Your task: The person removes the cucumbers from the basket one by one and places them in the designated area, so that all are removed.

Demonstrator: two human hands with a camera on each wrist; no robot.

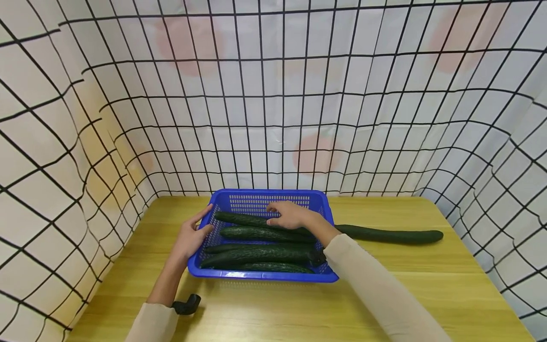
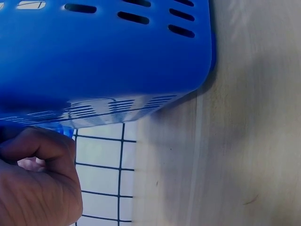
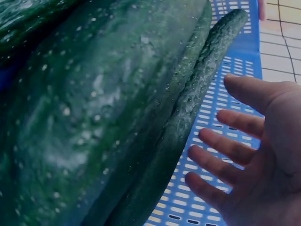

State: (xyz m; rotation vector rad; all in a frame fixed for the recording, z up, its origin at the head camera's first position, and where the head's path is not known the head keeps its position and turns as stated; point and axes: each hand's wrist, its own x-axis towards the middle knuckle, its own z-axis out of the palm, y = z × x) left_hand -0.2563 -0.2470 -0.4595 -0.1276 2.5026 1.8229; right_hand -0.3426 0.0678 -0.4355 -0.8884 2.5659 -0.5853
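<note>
Several long dark green cucumbers (image 1: 260,256) lie side by side in a blue plastic basket (image 1: 265,275) with slotted walls. At its left end my left hand (image 1: 190,240) holds the rim, thumb over the edge. The left wrist view shows this hand (image 2: 40,174) with bent fingers beside the basket's outer wall (image 2: 108,61). My right hand (image 1: 292,214) reaches over the far part of the basket with nothing in its grasp. In the right wrist view its fingers (image 3: 230,146) are spread and apart from the farthest cucumber (image 3: 188,101).
Another cucumber (image 1: 393,234) lies on the wooden table (image 1: 273,313) to the right of the basket. A black device (image 1: 187,304) sits at my left wrist. Black wire grid (image 1: 282,95) with white sheeting behind it encloses the table at the back and sides.
</note>
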